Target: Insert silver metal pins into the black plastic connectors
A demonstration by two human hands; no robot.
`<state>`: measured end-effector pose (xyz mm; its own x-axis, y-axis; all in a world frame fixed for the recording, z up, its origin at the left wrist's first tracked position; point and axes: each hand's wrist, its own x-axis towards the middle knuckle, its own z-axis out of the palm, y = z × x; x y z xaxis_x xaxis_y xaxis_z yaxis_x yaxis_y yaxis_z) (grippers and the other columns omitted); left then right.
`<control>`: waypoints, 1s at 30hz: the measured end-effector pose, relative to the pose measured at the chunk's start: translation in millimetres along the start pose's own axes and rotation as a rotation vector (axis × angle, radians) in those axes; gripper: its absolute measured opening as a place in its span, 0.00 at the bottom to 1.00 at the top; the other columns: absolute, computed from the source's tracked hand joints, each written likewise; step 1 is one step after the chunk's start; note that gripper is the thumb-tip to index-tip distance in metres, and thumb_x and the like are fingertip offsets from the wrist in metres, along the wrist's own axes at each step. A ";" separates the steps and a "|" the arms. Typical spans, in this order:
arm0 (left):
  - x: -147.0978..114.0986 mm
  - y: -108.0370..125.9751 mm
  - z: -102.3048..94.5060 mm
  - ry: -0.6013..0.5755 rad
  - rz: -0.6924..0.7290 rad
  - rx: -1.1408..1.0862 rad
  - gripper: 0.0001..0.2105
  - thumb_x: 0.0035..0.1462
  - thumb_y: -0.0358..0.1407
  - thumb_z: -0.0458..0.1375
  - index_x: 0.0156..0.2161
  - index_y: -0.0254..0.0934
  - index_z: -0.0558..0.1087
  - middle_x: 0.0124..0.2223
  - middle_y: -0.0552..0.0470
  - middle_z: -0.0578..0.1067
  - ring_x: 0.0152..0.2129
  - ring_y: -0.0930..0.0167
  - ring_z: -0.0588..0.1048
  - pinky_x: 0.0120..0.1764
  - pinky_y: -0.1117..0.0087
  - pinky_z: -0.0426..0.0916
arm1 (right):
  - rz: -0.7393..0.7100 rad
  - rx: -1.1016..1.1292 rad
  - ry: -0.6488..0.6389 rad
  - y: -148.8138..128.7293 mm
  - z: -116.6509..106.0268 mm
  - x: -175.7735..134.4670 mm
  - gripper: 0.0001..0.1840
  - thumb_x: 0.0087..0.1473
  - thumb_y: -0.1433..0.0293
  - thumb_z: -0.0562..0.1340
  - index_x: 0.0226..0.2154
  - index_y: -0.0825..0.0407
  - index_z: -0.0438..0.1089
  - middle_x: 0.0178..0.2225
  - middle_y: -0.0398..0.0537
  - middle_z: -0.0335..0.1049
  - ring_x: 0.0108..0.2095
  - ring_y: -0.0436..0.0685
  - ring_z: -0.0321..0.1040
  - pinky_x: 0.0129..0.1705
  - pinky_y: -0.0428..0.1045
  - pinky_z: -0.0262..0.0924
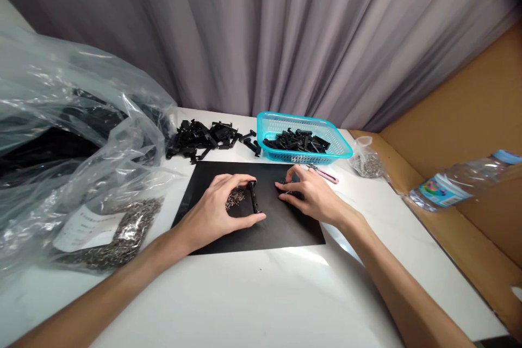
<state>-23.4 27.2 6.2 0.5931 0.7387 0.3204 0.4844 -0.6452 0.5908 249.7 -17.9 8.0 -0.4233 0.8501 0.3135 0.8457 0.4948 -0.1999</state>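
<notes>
My left hand grips a slim black plastic part by its two ends, between thumb and fingers, and holds it upright over a black mat. Beside that part, partly behind my left hand, lies a small heap of copper-coloured metal pieces. My right hand is lowered to the mat's right side, with its fingers curled and the tips close together at a few small silvery pieces. Whatever sits between those fingertips is too small to make out.
Behind the mat stand a turquoise basket of black parts and a loose pile of black parts. A pink cutter, a small bag of metal pieces and a bottle lie right. Large plastic bags fill the left.
</notes>
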 end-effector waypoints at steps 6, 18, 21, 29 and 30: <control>-1.0 -0.4 3.0 -0.027 -0.012 -0.011 0.32 0.50 0.55 0.69 0.58 0.48 0.71 0.55 0.50 0.75 0.53 0.60 0.75 0.59 0.55 0.72 | -0.031 0.025 0.026 -12.1 10.7 3.2 0.13 0.68 0.68 0.59 0.50 0.49 0.76 0.47 0.55 0.71 0.42 0.61 0.68 0.43 0.57 0.63; -0.9 -2.1 4.1 -0.106 -0.031 -0.119 0.35 0.48 0.53 0.71 0.60 0.47 0.68 0.58 0.50 0.76 0.52 0.62 0.79 0.61 0.57 0.71 | 0.044 0.383 0.262 -19.5 4.6 9.9 0.12 0.68 0.74 0.56 0.45 0.49 0.75 0.43 0.51 0.72 0.44 0.57 0.72 0.46 0.54 0.70; -0.6 -0.9 4.5 -0.135 -0.024 -0.118 0.34 0.48 0.51 0.71 0.59 0.46 0.68 0.58 0.50 0.77 0.54 0.61 0.77 0.61 0.57 0.72 | 0.022 0.487 0.141 -23.2 8.7 8.9 0.15 0.68 0.75 0.54 0.46 0.48 0.76 0.44 0.51 0.72 0.44 0.57 0.73 0.44 0.53 0.71; 3.8 1.2 3.3 -0.069 0.163 0.124 0.32 0.44 0.57 0.71 0.52 0.44 0.74 0.53 0.49 0.78 0.57 0.53 0.71 0.66 0.46 0.54 | 0.189 0.608 0.302 -35.7 23.4 -2.9 0.18 0.65 0.67 0.63 0.56 0.47 0.65 0.38 0.44 0.79 0.26 0.51 0.64 0.29 0.48 0.64; 4.0 1.1 3.5 -0.070 0.171 0.133 0.32 0.44 0.58 0.70 0.52 0.44 0.74 0.54 0.48 0.78 0.56 0.54 0.71 0.66 0.47 0.54 | 0.188 0.606 0.325 -37.7 25.0 -2.9 0.18 0.65 0.67 0.63 0.56 0.46 0.64 0.38 0.44 0.80 0.25 0.51 0.64 0.29 0.47 0.63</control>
<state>-18.3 28.7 5.6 0.7147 0.6038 0.3530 0.4504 -0.7834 0.4283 211.0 -34.5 -8.6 -0.0898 0.8806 0.4652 0.5254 0.4387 -0.7290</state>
